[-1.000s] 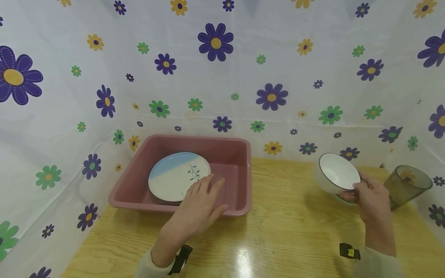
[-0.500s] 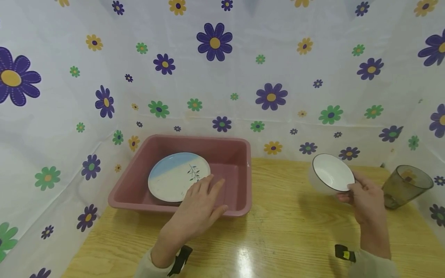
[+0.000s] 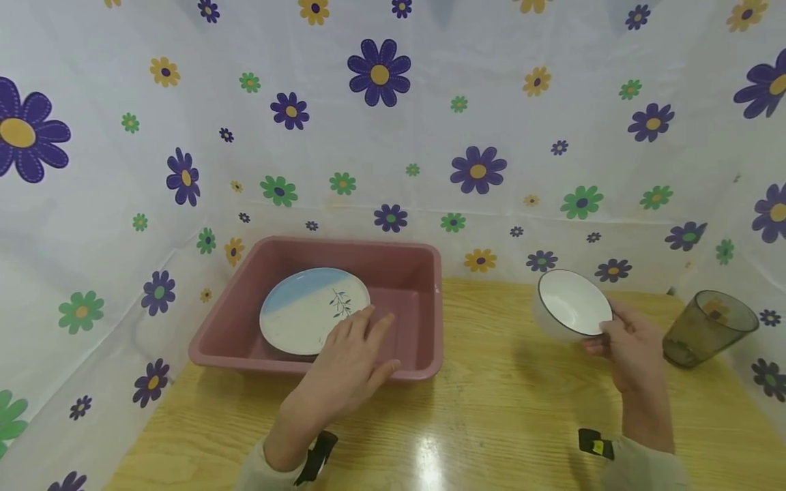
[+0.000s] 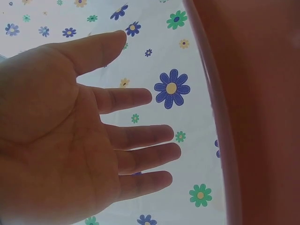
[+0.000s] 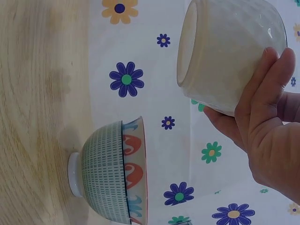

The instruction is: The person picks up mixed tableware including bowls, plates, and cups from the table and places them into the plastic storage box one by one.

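My right hand [image 3: 635,348] holds a white bowl [image 3: 574,303] with a dark rim by its right side, above the table. The bowl tilts, its white inside showing in the head view. In the right wrist view the fingers grip the pale, textured outside of the bowl [image 5: 229,51]. My left hand [image 3: 340,368] reaches over the front of a pink plastic basin [image 3: 437,307], palm down, fingers straight and spread. Inside the basin is a blue and cream plate [image 3: 301,314] with a leaf sprig, partly covered by that hand. Bare palm [image 4: 56,140] faces the left wrist camera.
A smoky transparent tumbler [image 3: 709,331] stands right of my right hand. In the right wrist view, a patterned bowl [image 5: 105,173] stands on the wooden table [image 3: 485,409]; the head view does not show it. A flowered sheet [image 3: 344,143] encloses the back and sides.
The right hand has moved left with the white bowl, away from the tumbler, whose base now shows. My left hand, the basin and the plate stay put.
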A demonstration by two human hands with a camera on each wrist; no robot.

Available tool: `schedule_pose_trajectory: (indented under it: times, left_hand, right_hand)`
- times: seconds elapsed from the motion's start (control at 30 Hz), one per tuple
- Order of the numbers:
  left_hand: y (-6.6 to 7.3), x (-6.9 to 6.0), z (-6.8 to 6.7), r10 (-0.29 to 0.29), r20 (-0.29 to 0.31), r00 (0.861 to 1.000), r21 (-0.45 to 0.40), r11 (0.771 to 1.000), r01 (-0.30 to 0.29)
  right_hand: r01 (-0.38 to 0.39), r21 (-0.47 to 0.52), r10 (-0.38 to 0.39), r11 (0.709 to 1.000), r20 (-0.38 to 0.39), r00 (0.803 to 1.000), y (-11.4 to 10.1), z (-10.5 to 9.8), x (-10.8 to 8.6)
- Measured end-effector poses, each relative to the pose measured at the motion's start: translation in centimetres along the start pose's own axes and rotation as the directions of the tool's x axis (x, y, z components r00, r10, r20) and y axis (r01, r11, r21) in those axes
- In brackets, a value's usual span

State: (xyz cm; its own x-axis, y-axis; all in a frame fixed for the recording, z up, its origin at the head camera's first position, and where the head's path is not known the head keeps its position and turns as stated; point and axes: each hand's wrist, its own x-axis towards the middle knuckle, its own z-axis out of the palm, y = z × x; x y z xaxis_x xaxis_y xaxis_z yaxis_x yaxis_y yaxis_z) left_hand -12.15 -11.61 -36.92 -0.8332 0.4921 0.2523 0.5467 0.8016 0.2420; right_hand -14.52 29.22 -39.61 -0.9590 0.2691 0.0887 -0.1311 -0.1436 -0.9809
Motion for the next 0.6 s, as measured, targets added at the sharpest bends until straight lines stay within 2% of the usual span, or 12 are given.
schedule_pose_trajectory:
  times: [0.17, 0.4, 0.6]
  left_hand:
    - [0.0, 0.0, 0.1, 0.001, 0.001, 1.0, 0.0, 1.0, -0.001]
    - [0.0, 0.1, 0.3, 0.008, -0.005, 1.0, 0.001, 1.0, -0.008]
    - [0.1, 0.2, 0.3, 0.014, -0.005, 1.0, 0.002, 1.0, -0.014]
  right_hand:
    - [-0.018, -0.028, 0.018, 0.999, -0.018, 1.0, -0.2, 0.4, 0.0]
    - [-0.019, -0.058, 0.019, 0.998, 0.0, 1.0, -0.5, 0.8, -0.3]
    - [0.0, -0.047, 0.001, 0.999, 0.019, 1.0, -0.9, 1.2, -0.7]
